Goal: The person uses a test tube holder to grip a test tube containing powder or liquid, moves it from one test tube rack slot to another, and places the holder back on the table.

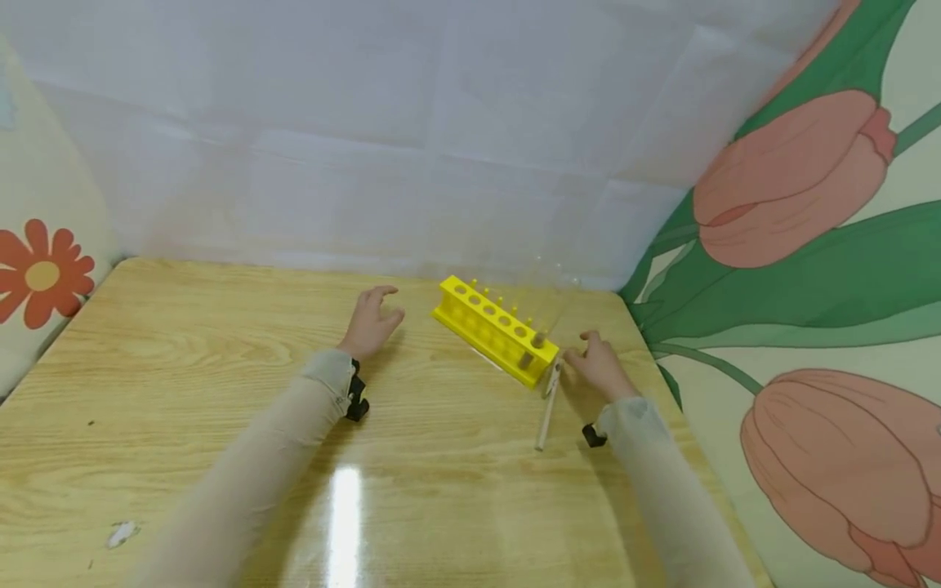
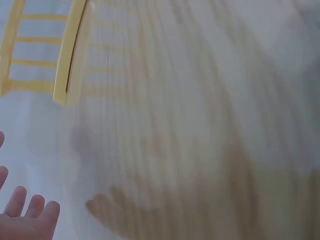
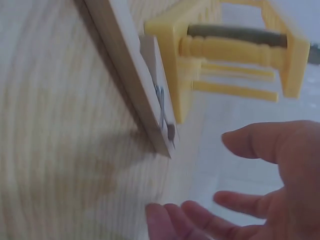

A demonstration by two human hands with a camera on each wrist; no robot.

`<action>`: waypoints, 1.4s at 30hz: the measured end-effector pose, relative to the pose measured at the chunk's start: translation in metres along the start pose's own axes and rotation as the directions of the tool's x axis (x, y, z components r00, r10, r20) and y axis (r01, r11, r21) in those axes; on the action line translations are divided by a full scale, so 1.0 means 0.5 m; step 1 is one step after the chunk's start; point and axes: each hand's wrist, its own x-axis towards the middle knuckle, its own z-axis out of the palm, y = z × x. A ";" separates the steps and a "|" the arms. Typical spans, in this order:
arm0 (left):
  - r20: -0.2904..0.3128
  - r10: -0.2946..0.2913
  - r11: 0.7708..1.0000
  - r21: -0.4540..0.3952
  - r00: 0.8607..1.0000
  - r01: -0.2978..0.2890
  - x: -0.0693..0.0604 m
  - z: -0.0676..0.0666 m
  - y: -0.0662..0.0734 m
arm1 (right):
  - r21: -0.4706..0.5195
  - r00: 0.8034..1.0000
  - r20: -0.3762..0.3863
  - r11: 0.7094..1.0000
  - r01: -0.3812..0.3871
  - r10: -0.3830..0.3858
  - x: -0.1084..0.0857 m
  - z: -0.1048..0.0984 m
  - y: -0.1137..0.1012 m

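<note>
A yellow rack [image 1: 500, 327] with a row of round holes stands on the table, a clear test tube [image 1: 560, 314] with dark contents leaning in its right end hole. Against that end lies a wooden clamp [image 1: 550, 404], its metal spring visible in the right wrist view [image 3: 161, 107]. My right hand [image 1: 601, 367] is just right of the clamp, fingers apart and holding nothing. Left of the rack, my left hand [image 1: 370, 322] hovers with relaxed fingers, touching nothing; its fingertips [image 2: 36, 205] show in the left wrist view.
The wooden table [image 1: 220, 367] has a white mark [image 1: 122, 534] at its front left. A white sheet [image 1: 331, 147] hangs behind it, and a flower-patterned cloth [image 1: 801, 327] borders the right side.
</note>
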 end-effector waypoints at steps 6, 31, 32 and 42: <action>-0.017 -0.020 0.998 -0.054 1.000 0.019 0.010 0.041 0.009 | 0.027 0.994 0.068 0.995 -0.091 0.089 -0.024 0.016 -0.006; 0.063 -0.058 0.997 -0.051 0.996 0.061 0.045 0.130 0.013 | 0.006 0.980 0.097 0.985 -0.173 0.172 -0.053 0.090 -0.029; 0.064 -0.062 0.997 -0.047 0.996 0.065 0.046 0.130 0.012 | 0.004 0.980 0.100 0.985 -0.170 0.169 -0.054 0.091 -0.030; 0.051 -0.073 0.995 0.073 0.996 0.069 0.047 0.141 0.021 | -0.006 0.980 0.118 0.987 -0.163 0.162 -0.059 0.090 -0.034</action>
